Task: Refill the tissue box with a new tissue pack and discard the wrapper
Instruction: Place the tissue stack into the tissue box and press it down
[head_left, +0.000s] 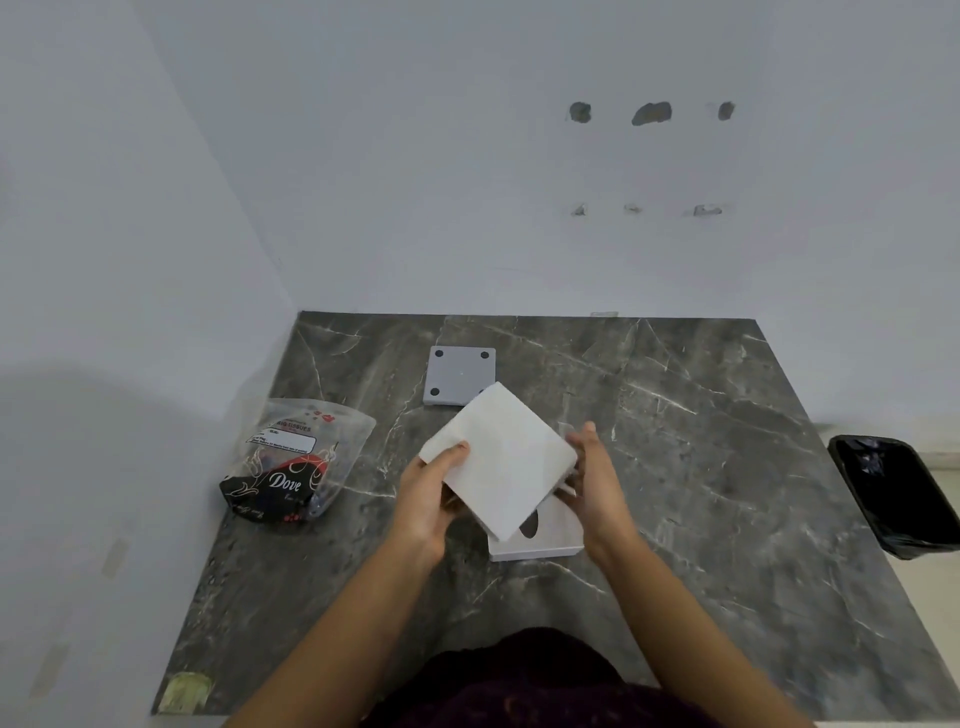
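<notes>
Tissue box (540, 540): white, on dark marble counter (727, 467), near centre. Tissue stack (501, 460): white, tilted above box, clasped between left hand (428, 496) and right hand (592, 478). Wrapper (291, 460): left, lying apart. Grey base plate (460, 376): far. Black-lined bin (898, 493): right, off counter.
</notes>
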